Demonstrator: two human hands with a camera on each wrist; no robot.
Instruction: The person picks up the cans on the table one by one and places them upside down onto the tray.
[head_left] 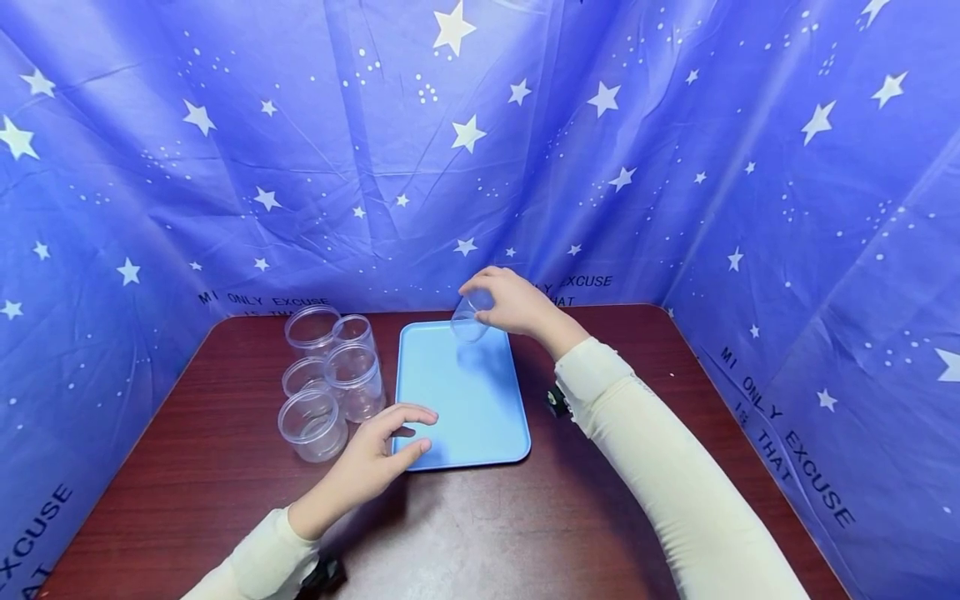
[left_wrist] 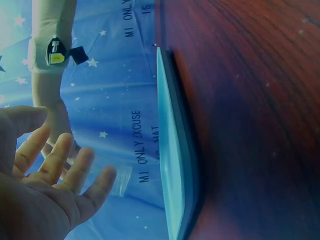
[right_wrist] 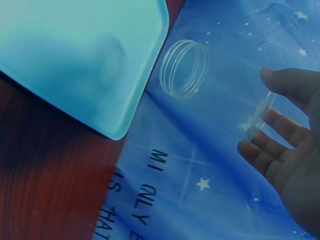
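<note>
My right hand (head_left: 517,305) holds a clear plastic jar (head_left: 468,327) over the far end of a light blue tray (head_left: 459,404). In the right wrist view, thumb and fingers grip the closed end of the jar (right_wrist: 220,90), while its threaded mouth faces down toward the tray. My left hand (head_left: 369,450) hovers by the tray's near left edge, fingers spread and relaxed, with nothing in its grasp. Left of the tray stands a group of clear jars, among them a near one (head_left: 313,427) and a taller one (head_left: 356,379) close to my left fingers.
The dark red wooden table (head_left: 187,475) bears the tray and jars. A blue star-printed cloth (head_left: 420,167) hangs along its back and sides. Small dark devices are strapped to both wrists, over cream sleeves (head_left: 660,475).
</note>
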